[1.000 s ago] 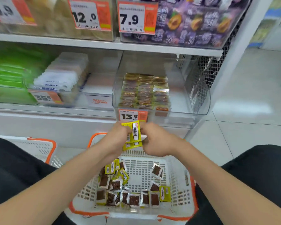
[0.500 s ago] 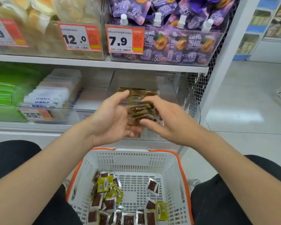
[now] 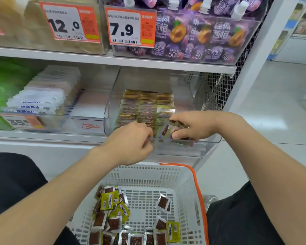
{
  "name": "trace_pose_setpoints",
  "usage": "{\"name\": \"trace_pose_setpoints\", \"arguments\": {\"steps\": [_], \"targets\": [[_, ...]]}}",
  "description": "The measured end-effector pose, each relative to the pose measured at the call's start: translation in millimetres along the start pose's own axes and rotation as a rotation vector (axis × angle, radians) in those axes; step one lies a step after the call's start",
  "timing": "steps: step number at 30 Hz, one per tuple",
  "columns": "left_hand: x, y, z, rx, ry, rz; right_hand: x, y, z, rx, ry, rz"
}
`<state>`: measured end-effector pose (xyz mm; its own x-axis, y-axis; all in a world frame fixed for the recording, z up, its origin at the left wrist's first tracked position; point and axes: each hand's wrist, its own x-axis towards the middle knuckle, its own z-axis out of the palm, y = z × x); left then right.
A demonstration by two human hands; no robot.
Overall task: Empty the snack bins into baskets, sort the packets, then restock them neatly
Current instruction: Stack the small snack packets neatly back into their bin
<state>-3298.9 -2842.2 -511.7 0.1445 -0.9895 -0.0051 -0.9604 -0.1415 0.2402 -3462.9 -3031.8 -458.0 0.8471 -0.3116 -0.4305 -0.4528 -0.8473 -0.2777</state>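
Head view: stacked packets (image 3: 147,106) sit blurred in the clear bin (image 3: 111,103) on the shelf (image 3: 48,137). The right hand (image 3: 193,126) pinches front packets (image 3: 165,129), partly covering them. The left hand (image 3: 131,144) curls at the bin's lip with its fingertips hidden, so I cannot tell its grasp. Loose packets (image 3: 113,218) lie in the basket (image 3: 196,183), which is cut off below.

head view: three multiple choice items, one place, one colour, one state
1. Where is the white basket?
A) below the clear bin
B) on the top shelf
C) inside the bin
2. The basket's rim is:
A) blue
B) orange
C) green
3. The right hand:
A) lies flat on the floor
B) hangs idle
C) grips packets
Answers: 1 A, it sits under the bin's front; 2 B, the edge band is orange; 3 C, its fingers curl round packets at the bin's front.
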Motion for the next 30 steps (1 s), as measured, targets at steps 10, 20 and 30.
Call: {"name": "trace_pose_setpoints", "arguments": {"steps": [10, 20, 30], "targets": [[3, 5, 6, 0.105, 0.001, 0.068, 28, -20, 12, -0.265, 0.084, 0.146], [7, 5, 11, 0.122, 0.021, 0.035, 14, -5, 2, 0.325, 0.078, 0.431], [12, 7, 13, 0.193, 0.007, 0.090, 15, -10, 18, 0.375, 0.249, 0.469]]}}
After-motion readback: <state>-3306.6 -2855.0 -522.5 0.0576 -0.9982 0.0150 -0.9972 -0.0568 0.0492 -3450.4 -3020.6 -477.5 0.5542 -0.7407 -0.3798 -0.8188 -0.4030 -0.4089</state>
